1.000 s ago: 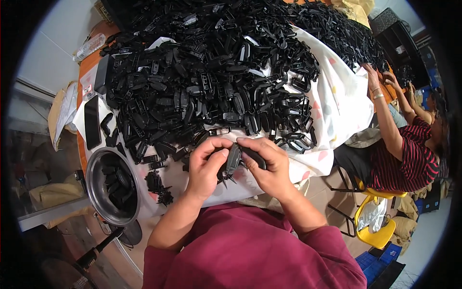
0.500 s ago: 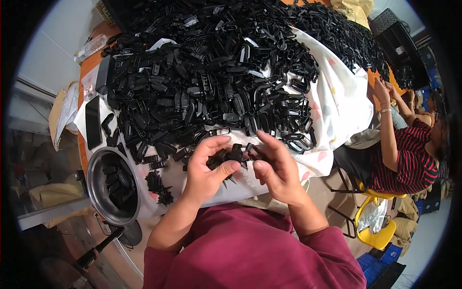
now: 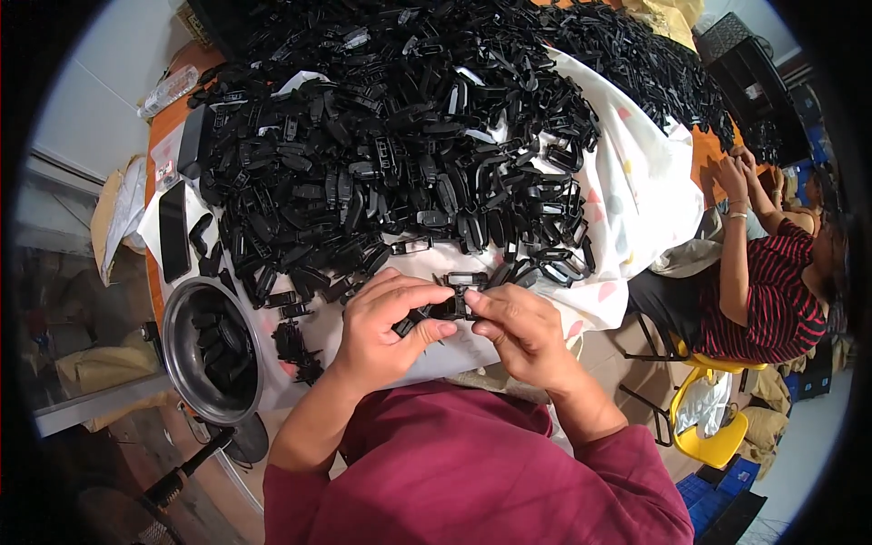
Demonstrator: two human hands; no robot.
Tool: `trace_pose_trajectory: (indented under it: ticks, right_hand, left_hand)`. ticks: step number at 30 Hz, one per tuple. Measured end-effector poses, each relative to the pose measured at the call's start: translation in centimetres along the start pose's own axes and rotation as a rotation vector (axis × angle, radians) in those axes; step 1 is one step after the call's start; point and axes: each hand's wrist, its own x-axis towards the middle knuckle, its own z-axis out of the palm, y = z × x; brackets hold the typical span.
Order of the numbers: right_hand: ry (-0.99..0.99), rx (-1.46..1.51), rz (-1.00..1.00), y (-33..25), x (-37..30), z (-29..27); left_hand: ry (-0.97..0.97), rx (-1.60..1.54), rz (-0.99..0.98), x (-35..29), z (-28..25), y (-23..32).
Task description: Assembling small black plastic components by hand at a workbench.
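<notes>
Close in front of me, both hands meet on a small black plastic part, which has a frame-like shape. My left hand pinches it between thumb and index finger, and more black parts show in that hand's curled fingers. My right hand is closed on the same part from the other side, its thumb and fingertips pressed together. Just beyond the hands spreads a big heap of black plastic parts, the nearest ones lying loose on a white patterned cloth. How the held pieces fit together is partly hidden by my fingers.
A steel bowl with several black pieces sits at the left edge. Past it lie a dark phone and a clear plastic bottle. On the right a person in a striped shirt works beside a yellow chair.
My hands have come together. My right fingers, spread half a second ago around a black part, are now closed on it, and my left index finger has curled down against its thumb.
</notes>
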Motion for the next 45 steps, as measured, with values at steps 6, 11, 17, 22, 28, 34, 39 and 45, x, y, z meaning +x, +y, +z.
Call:
trace_pose_trajectory:
  ticks: [6, 11, 17, 22, 28, 34, 39, 45]
  right_hand:
    - [0.042, -0.195, -0.072, -0.3, 0.0, 1.5]
    - [0.038, -0.168, -0.087, 0.5, -0.1, 1.4]
    - [0.226, -0.264, -0.163, 1.3, 0.0, 2.0]
    - [0.192, -0.347, -0.308, 1.0, 0.7, 1.6]
    - [-0.038, 0.223, 0.362, -1.0, 0.0, 1.1]
    - [-0.063, 0.074, 0.159, -1.3, 0.3, 2.2]
    - [-0.188, 0.245, 0.331, -0.4, 0.2, 2.2]
    - [0.098, 0.256, 0.575, 3.3, -2.7, -0.5]
  left_hand:
    - [0.208, -0.283, -0.224, -1.4, 1.5, -1.4]
    - [0.091, 0.038, 0.127, -0.7, 0.4, -1.6]
    - [0.327, -0.056, -0.208, -1.7, 2.6, -0.7]
    - [0.195, -0.420, -0.395, -1.4, 1.9, 0.8]
    - [0.171, -0.855, -0.415, -2.5, 1.2, 0.5]
    - [0.172, -0.190, -0.038, -3.2, -0.4, 0.0]
    - [0.277, 0.051, -0.077, -5.6, -3.4, 1.4]
    - [0.794, 0.928, -0.488, -11.9, -14.9, -0.3]
